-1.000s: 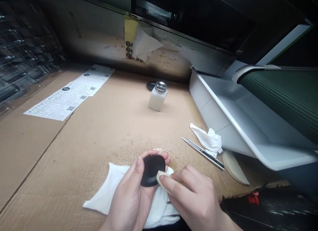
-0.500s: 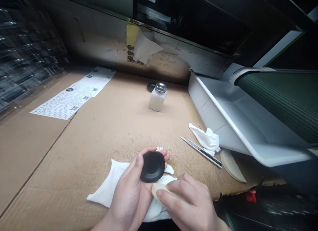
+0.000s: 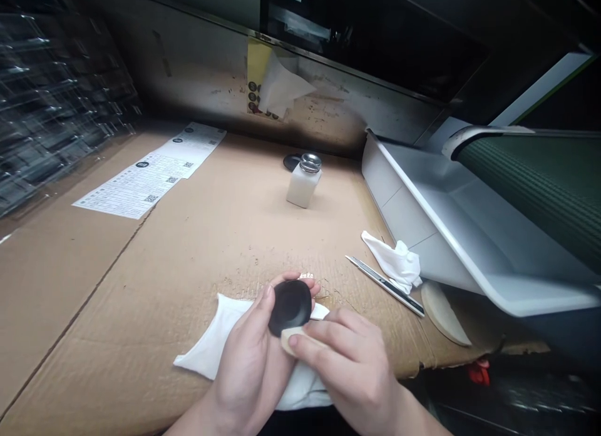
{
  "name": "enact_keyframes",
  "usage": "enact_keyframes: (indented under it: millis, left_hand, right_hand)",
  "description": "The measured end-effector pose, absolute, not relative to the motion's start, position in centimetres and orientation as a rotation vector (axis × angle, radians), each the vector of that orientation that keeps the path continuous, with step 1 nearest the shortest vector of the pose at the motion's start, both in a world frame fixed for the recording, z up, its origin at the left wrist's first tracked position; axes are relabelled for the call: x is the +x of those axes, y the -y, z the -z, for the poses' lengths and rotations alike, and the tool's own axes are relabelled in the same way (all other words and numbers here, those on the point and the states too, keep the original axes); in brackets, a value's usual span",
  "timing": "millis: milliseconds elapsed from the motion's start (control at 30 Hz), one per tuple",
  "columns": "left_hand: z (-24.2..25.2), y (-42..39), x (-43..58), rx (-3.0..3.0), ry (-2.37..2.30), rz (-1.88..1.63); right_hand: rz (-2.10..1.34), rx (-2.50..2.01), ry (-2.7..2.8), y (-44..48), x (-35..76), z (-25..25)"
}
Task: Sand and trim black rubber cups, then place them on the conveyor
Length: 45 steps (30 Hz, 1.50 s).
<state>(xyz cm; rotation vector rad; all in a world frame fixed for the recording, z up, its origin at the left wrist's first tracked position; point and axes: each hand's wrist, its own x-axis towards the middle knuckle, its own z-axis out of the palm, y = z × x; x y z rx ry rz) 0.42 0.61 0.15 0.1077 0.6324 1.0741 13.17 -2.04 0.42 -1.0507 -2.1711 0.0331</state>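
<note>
A small black rounded dish-like piece (image 3: 290,306) lies in my left hand (image 3: 248,354), the thumb along its left edge and the fingers curled behind it. My right hand (image 3: 354,361) pinches a cream-coloured pad (image 3: 292,341) that looks like felt or sponge. The pad's tip meets the lower edge of the black piece. Under both hands a white cloth (image 3: 201,345) is spread on the cardboard. Most of the pad is hidden by my right fingers.
A snap-off utility knife (image 3: 385,286), a crumpled white cloth (image 3: 397,261) and a cream half-round pad (image 3: 444,314) lie to the right, beside a white tray (image 3: 417,214). Farther back stands a square bottle with a metal top (image 3: 304,184). Printed sheets (image 3: 150,173) lie at left on the cardboard (image 3: 117,286).
My right hand has brought the pad up and left, from just below the black piece onto its lower edge. The whole view has shifted slightly.
</note>
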Motion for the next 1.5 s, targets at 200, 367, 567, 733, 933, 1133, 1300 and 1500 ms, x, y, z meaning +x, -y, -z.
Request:
enact_keyframes:
  millis: [200,367,567,733,933,1133,1300,1500]
  left_hand:
    - [0.1,-0.4,0.3,0.157,-0.639,-1.079]
    - [0.2,-0.5,0.4,0.159,-0.591,-1.099]
    - [-0.1,-0.5,0.4,0.147,-0.663,-1.076]
    - [0.3,-0.6,0.6,0.165,-0.555,-1.113]
    - [0.1,-0.4,0.6,0.291,-0.542,-1.117]
    - [-0.3,-0.2,0.7,0.359,-0.560,-1.051]
    - [-0.1,-0.4,0.7,0.324,-0.582,-1.076]
    - [-0.2,-0.5,0.6,0.187,-0.564,-1.088]
  right_hand:
    - [-0.001,-1.047,2.239,2.0,13.3,-0.8]
    - [0.049,-1.126,2.263,2.3,14.5,-1.0]
    - [0.004,-1.054,2.264,2.3,12.1,-0.9]
    - [0.044,-1.224,2.264,1.7,16.8,-1.1]
    - [-0.056,-1.165,2.342,0.4,17.4,-4.2]
    - [-0.115,-1.172,2.536,-0.2,14.6,-4.1]
    - [-0.238,-1.101,2.302,-0.2,13.3,-2.8]
    - [-0.088,-1.362,1.760,-0.2,15.8,-2.5]
